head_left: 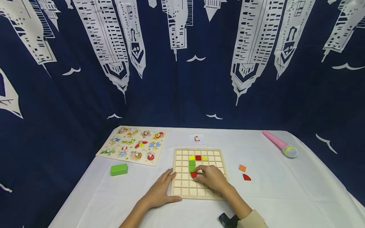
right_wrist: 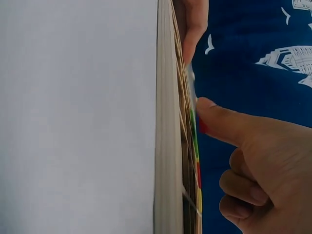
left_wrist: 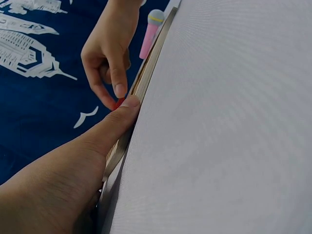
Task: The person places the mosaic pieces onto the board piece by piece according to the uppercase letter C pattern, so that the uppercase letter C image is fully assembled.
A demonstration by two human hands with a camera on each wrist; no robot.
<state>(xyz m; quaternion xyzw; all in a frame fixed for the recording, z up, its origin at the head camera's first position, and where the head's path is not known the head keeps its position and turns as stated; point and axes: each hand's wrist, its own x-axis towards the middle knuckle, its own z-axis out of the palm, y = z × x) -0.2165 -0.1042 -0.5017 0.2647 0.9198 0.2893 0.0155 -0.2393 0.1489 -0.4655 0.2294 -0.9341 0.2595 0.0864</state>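
A wooden grid board (head_left: 185,192) lies on the white table in the head view. Several coloured pieces sit in its squares: a red square (head_left: 198,157) between two yellow ones, and green squares (head_left: 192,163) in a column below. My right hand (head_left: 212,178) pinches a red rounded piece (head_left: 193,174) between thumb and fingertips, low over the square under the green column. My left hand (head_left: 160,191) rests along the board's left edge with fingers extended, its thumb by the near corner. In the left wrist view, that thumb (left_wrist: 127,103) lies against the board's side.
Right of the board lie an orange square (head_left: 242,167) and a red quarter-round piece (head_left: 246,177). A pink toy microphone (head_left: 278,142) lies farther right. A small pattern card (head_left: 197,139) is behind the board. An insect puzzle (head_left: 114,144) and green block (head_left: 118,169) are on the left.
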